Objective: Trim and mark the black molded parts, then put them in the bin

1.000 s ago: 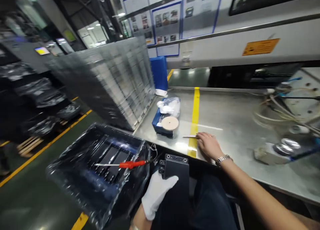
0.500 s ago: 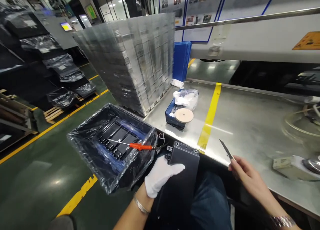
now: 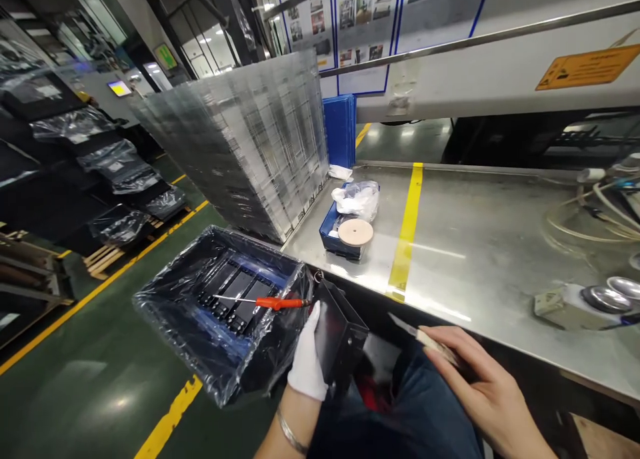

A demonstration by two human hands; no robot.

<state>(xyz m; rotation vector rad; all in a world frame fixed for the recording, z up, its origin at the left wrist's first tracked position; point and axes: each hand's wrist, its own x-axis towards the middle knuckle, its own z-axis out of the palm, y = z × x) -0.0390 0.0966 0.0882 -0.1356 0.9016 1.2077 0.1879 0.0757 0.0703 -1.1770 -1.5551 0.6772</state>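
Note:
In its white glove, my left hand (image 3: 306, 362) grips a black box-shaped part (image 3: 347, 336) by its left side, over my lap. The part is tilted, with one end face turned to the right. My bare right hand (image 3: 483, 379) is closed around the pale handle of a knife (image 3: 434, 344). Its narrow blade points left toward the black part, with a gap between them. Left of my gloved hand, an orange-handled screwdriver-like tool (image 3: 280, 303) lies across a plastic-lined crate (image 3: 173, 352). Several black parts (image 3: 240, 279) lie inside that crate.
A metal workbench (image 3: 465, 246) with a yellow tape strip (image 3: 407, 232) extends to the right. On it stand a small blue bin (image 3: 330, 236) with a round tan disc (image 3: 355, 232), a tall stack of translucent trays (image 3: 260, 139), and a device with shiny domes (image 3: 567, 306).
My left hand has turned the black part from lying broad face up to tilted on its side. My right hand has brought the knife left and down, from the bench edge to above my lap.

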